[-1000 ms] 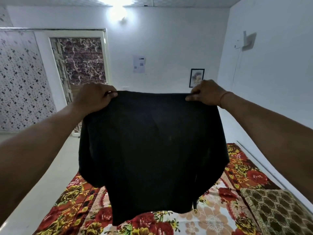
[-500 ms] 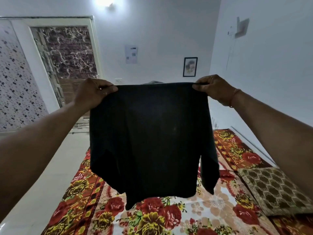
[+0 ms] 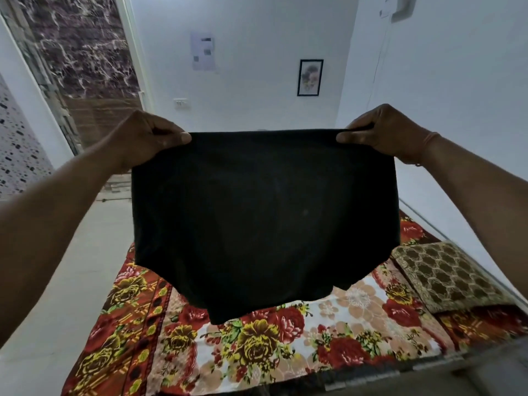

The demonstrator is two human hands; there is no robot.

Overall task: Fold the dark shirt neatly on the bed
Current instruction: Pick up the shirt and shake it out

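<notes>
The dark shirt (image 3: 263, 218) hangs spread out in the air in front of me, above the bed (image 3: 257, 347) with its red floral cover. My left hand (image 3: 143, 138) pinches the shirt's top left corner. My right hand (image 3: 383, 132) pinches the top right corner. The top edge is stretched straight between both hands. The lower part of the shirt hangs loose, its bottom hem just over the bed cover, and I cannot tell whether it touches.
A brown patterned pillow (image 3: 445, 275) lies on the bed at the right, against the white wall (image 3: 457, 110). Pale floor (image 3: 71, 281) runs along the bed's left side toward a doorway (image 3: 80, 67).
Both hands have come lower with the shirt and moved a little further apart, so the top edge is tauter. The view has tilted down, showing more of the bed.
</notes>
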